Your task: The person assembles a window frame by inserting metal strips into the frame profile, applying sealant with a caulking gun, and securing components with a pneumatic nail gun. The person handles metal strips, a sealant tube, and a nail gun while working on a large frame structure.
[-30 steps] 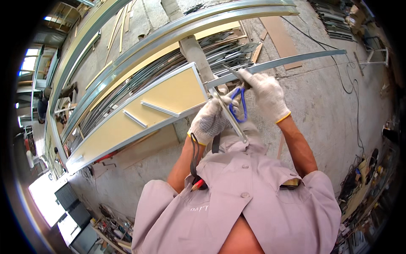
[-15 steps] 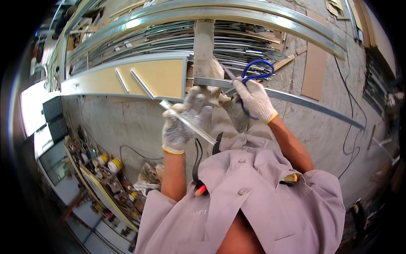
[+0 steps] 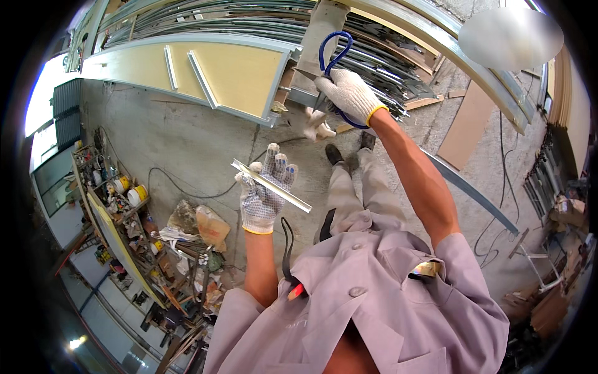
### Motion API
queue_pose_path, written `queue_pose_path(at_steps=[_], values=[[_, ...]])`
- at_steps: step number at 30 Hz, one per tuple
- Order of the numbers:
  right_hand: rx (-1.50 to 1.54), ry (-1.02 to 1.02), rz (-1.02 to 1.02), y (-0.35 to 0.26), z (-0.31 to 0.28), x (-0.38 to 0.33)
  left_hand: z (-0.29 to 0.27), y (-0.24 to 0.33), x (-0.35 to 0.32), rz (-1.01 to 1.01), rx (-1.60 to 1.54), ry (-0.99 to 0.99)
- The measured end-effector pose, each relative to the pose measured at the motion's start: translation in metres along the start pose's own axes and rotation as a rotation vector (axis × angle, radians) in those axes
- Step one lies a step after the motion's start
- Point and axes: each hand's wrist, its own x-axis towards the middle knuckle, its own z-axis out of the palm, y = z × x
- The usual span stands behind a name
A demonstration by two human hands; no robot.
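My left hand (image 3: 265,193), in a dotted white work glove, holds a short cut-off strip of grey metal profile (image 3: 271,186) out over the concrete floor. Up at the picture's top, my right hand (image 3: 349,93), also gloved, grips blue-handled tin snips (image 3: 331,59) close to a long grey metal channel (image 3: 473,193) that runs off to the right. The snips' blades point down and left, partly hidden by the glove. The two hands are well apart.
A yellow panel in a grey frame (image 3: 205,68) lies on the floor at the top left, with a stack of metal profiles (image 3: 386,50) behind it. Cluttered shelves with cans and bags (image 3: 131,199) stand to the left. A board (image 3: 464,128) and cables lie on the right.
My left hand has drawn the cut-off strip down and away from the channel. My right hand stays with the snips at the channel. The view has swung toward the left.
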Motion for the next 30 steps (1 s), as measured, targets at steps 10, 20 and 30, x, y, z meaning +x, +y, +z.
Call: queue_pose_path(at_steps=[10, 20, 30], values=[[0.067, -0.071, 0.085, -0.003, -0.007, 0.012, -0.022, 0.005, -0.013, 0.027, -0.085, 0.035], [-0.057, -0.094, 0.001, 0.011, 0.000, 0.024, -0.023, 0.011, -0.006, 0.015, -0.144, 0.019], [0.031, -0.103, -0.066, 0.008, 0.000, 0.015, -0.002, 0.016, 0.002, 0.051, 0.034, 0.082]])
